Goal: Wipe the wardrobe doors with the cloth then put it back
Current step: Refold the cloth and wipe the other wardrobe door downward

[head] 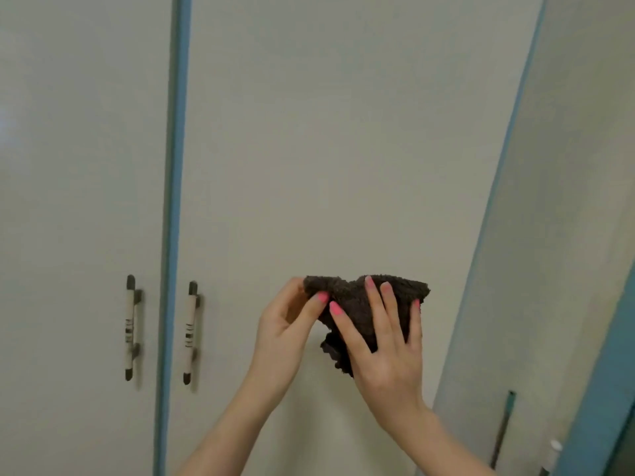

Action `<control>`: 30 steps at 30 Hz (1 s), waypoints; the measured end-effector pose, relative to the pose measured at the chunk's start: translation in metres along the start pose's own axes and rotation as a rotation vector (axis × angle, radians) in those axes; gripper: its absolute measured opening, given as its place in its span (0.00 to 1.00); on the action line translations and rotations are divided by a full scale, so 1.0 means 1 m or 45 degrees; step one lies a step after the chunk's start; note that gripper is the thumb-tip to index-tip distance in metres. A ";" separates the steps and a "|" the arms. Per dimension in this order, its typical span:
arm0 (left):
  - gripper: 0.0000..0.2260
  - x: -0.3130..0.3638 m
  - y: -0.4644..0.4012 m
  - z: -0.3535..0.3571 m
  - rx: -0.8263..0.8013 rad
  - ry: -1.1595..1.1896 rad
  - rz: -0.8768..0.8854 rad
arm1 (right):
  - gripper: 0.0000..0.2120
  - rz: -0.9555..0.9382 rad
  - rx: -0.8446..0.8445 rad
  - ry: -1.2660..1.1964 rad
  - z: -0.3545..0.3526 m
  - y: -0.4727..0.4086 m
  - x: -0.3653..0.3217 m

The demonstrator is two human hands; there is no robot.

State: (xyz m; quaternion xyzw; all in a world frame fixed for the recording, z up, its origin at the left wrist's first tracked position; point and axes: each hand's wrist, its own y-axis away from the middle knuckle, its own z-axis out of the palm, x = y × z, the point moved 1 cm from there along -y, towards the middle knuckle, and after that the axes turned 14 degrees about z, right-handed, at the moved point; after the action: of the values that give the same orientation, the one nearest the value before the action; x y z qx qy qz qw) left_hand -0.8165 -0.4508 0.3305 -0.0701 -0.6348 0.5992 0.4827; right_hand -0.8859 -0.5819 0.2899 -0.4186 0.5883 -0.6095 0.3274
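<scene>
Cloth: I saw a dark brown, fluffy cloth [357, 304], bunched up, held in front of the middle wardrobe door [326, 149] at about handle height.
Left hand: my left hand [288, 324] pinched the cloth's upper left corner, thumb and fingers closed on the fabric.
Right hand: my right hand [385, 345] lay spread over the front of the cloth, fingers fanned upward, pressing it; a ragged tail of fabric hung below the palm.
Contact with door: I could not tell whether the cloth touched the door surface or sat just off it.
Doors: pale, glossy panels with blue edging; the left door [79, 166] met the middle one at a blue strip.
Handles: two upright bar handles [130, 328] [190, 333] flanked that strip, well left of the cloth.
Right side: an angled panel [567, 235] with blue trim stood beside my right hand.
</scene>
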 end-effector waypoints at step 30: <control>0.10 0.057 0.038 -0.308 -0.145 -0.752 -0.051 | 0.10 1.989 -0.754 -1.421 -0.029 0.008 -0.286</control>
State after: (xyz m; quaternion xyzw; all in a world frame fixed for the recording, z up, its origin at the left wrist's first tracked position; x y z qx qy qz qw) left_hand -0.6504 -0.1892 0.2729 0.0928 -0.7815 0.5476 0.2842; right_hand -0.7880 -0.3149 0.2473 -0.2058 0.5883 0.2304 0.7473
